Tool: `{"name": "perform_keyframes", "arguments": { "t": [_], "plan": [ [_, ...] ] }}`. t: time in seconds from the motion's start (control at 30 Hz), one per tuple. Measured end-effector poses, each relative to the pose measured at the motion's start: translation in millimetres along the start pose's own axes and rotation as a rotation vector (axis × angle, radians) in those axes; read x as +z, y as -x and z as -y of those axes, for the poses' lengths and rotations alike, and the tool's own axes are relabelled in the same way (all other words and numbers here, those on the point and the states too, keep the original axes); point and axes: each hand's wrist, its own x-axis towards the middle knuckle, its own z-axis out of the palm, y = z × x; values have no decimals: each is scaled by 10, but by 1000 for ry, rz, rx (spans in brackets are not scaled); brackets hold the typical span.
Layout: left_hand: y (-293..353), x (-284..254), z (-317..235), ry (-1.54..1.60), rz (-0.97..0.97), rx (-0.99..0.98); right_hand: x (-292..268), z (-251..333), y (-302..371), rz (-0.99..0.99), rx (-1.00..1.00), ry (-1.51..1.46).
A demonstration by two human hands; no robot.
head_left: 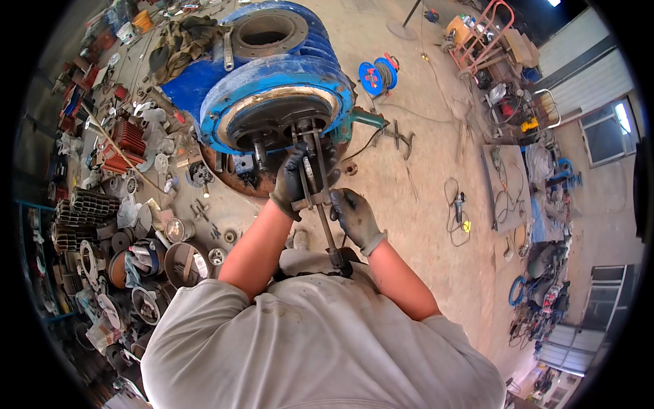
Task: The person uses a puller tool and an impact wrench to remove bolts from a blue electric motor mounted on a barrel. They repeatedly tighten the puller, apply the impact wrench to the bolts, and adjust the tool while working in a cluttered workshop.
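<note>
Workpiece: blue housing (211, 123), at upper centre in front of the person, beside a round rusty base (235, 185) visible below its near rim. Two shafts project from its near opening; a metal puller (310, 202) is aligned with the right-hand shaft (308, 131), its long rod extending back toward the torso.

Left grip (290, 183): gloved, clenched around the legs of the puller, ahead of the crossbar. Right grip (355, 217): gloved, fingers bent beside the rod, behind the crossbar; whether it is closed on the metal cannot be told.

Clearance: the rod's dark end block (338, 260) is close to the shirt (313, 334), leaving little room rearward. Right of the person, the concrete floor (422, 225) is largely open as far as a corded tool (460, 199); a cable reel (378, 75) borders this area ahead. To the left, loose parts and a drum (187, 264) narrow the floor.

Visibility: the housing's interior is in deep shadow, and the puller's far ends are indistinct there. Gloves and metal conceal some left fingertips. The torso blocks the floor below; the circular lens border cuts off the outer clutter.
</note>
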Motion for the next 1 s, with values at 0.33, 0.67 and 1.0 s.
{"name": "perform_keyframes", "arguments": {
  "t": [0.33,0.67,1.0],
  "plan": [
    [-3,124,75,75,-32,-62,-38,-41,27,-31,11,-69],
    [-86,-191,93,168,109,-92,-372,166,94,-123,75,78],
    [-81,-227,85,124,108,-106,-515,499,-725,-174,-219,117]
  ]
}}
